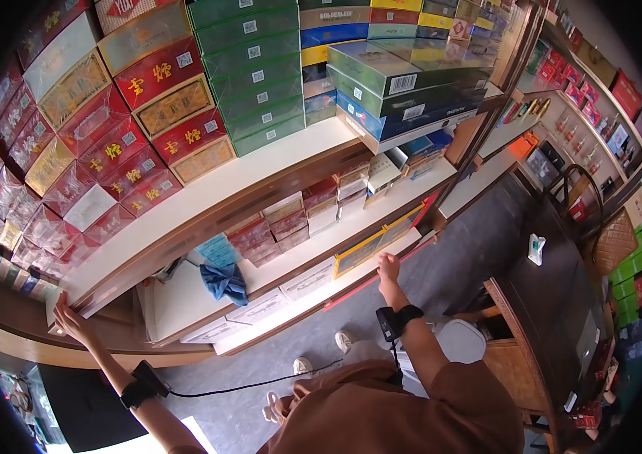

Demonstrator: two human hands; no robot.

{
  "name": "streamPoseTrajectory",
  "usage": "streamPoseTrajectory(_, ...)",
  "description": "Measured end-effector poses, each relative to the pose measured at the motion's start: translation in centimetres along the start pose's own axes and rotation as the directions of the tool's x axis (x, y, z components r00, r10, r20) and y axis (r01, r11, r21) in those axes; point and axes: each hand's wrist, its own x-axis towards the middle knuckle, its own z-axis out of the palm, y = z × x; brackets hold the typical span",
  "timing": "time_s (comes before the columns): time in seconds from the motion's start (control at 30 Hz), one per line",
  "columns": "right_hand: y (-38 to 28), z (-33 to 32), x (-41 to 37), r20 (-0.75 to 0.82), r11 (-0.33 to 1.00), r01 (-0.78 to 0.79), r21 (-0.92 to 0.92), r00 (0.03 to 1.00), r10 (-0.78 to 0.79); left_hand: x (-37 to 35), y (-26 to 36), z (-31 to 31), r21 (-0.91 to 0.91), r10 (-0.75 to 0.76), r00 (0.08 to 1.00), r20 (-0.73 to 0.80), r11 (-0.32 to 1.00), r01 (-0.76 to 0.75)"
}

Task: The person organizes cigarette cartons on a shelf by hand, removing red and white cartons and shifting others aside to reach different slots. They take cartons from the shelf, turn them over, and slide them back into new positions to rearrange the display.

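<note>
My left hand (73, 324) rests at the corner of the white shelf top (98, 291) on the left, its fingers stretched out. My right hand (389, 268) is closed, the fingers curled in, in front of the yellow-framed panel (370, 248) on the lower shelf. Whether anything is inside that fist is hidden. A crumpled blue cloth (224, 283) lies on the lower shelf between my hands. Beside it is a light-blue packet (217, 248). Red cartons (254, 240) stand further along that shelf.
Red and gold cartons (109, 147) and green cartons (249, 76) are stacked on the upper shelf. A boxed stack (404, 83) overhangs its edge. A wooden chair (514, 356) and dark table (555, 303) stand on the right. A black cable (253, 391) joins my wristbands.
</note>
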Motion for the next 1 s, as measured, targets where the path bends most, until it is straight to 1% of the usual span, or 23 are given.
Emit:
streamPoseTrajectory(0.03, 1.4, -2.2, -1.5, -0.012, 0.994, -0.111, -0.017, 0.994, 0.11, 0.0, 0.2, -0.1, 0.0, -0.001, 1.0, 0.003, 1.0, 0.001)
streamPoseTrajectory(0.07, -1.0, -3.7, -5.3, -0.028, 0.942, -0.312, 0.124, 0.948, 0.317, 0.1, 0.6, -0.2, -0.001, -0.007, 1.0, 0.002, 1.0, 0.007)
streamPoseTrajectory(0.13, 1.7, -7.8, -6.7, 0.11, 0.821, -0.476, 0.317, 0.878, 0.466, 0.2, 0.5, -0.2, 0.012, -0.005, 1.0, 0.0, 1.0, 0.005)
streamPoseTrajectory(0.17, 2.4, -9.4, -7.1, 0.11, 0.82, -0.479, 0.312, 0.876, 0.47, 0.2, 0.3, -0.2, 0.015, -0.005, 1.0, 0.005, 1.0, 0.005)
streamPoseTrajectory(0.23, 3.2, -12.1, -7.4, 0.168, 0.617, -0.588, 0.523, 0.781, 0.602, 0.2, 0.0, -0.1, 0.01, -0.004, 1.0, 0.004, 1.0, 0.004)
streamPoseTrajectory(0.27, 3.5, -13.2, -7.4, 0.168, 0.617, -0.589, 0.521, 0.78, 0.603, 0.2, 0.0, -0.1, 0.001, 0.011, 1.0, -0.007, 1.0, -0.011)
streamPoseTrajectory(0.33, 3.5, -14.9, -7.6, 0.101, 0.566, -0.533, 0.629, 0.778, 0.62, 0.2, 0.1, -0.1, -0.003, 0.013, 1.0, -0.003, 1.0, -0.013)
streamPoseTrajectory(0.4, 3.3, -16.2, -8.0, 0.09, 0.556, -0.51, 0.656, 0.785, 0.613, 0.3, 0.1, -0.2, -0.005, 0.015, 1.0, 0.002, 1.0, -0.015)
streamPoseTrajectory(0.43, 3.1, -16.4, -8.1, 0.082, 0.545, -0.487, 0.683, 0.792, 0.605, 0.4, 0.2, -0.2, -0.004, 0.02, 1.0, 0.002, 1.0, -0.02)
streamPoseTrajectory(0.53, 2.9, -16.1, -8.2, 0.07, 0.525, -0.495, 0.693, 0.771, 0.633, 0.4, 0.5, -0.3, -0.013, 0.017, 1.0, -0.009, 1.0, -0.017)
streamPoseTrajectory(0.57, 3.0, -15.8, -8.3, 0.077, 0.525, -0.502, 0.688, 0.769, 0.635, 0.3, 0.6, -0.3, -0.033, 0.011, 1.0, -0.019, 0.999, -0.012)
streamPoseTrajectory(0.67, 3.2, -15.0, -9.0, 0.131, 0.506, -0.519, 0.69, 0.776, 0.617, 0.3, 1.0, -0.4, -0.016, 0.013, 1.0, -0.021, 1.0, -0.013)
streamPoseTrajectory(0.73, 3.1, -14.2, -9.4, 0.175, 0.443, -0.554, 0.704, 0.741, 0.649, 0.4, 1.8, -0.7, -0.029, 0.005, 1.0, -0.011, 1.0, -0.005)
streamPoseTrajectory(0.87, 2.9, -12.7, -10.0, 0.223, 0.473, -0.602, 0.643, 0.738, 0.636, 0.5, 2.9, -1.8, -0.032, -0.002, 1.0, -0.013, 0.999, 0.002)
streamPoseTrajectory(0.93, 3.2, -13.0, -10.0, 0.271, 0.426, -0.63, 0.649, 0.715, 0.644, 0.6, 4.1, -1.8, -0.042, -0.007, 1.0, -0.009, 0.999, 0.006)
streamPoseTrajectory(0.97, 3.4, -13.0, -9.9, 0.283, 0.429, -0.641, 0.636, 0.711, 0.643, 0.6, 4.0, -1.7, -0.036, -0.008, 1.0, -0.013, 0.999, 0.007)
streamPoseTrajectory(1.0, 3.2, -13.0, -10.1, 0.262, 0.448, -0.628, 0.636, 0.722, 0.641, 0.6, 4.3, -1.8, -0.038, -0.019, 1.0, -0.006, 0.999, 0.019)
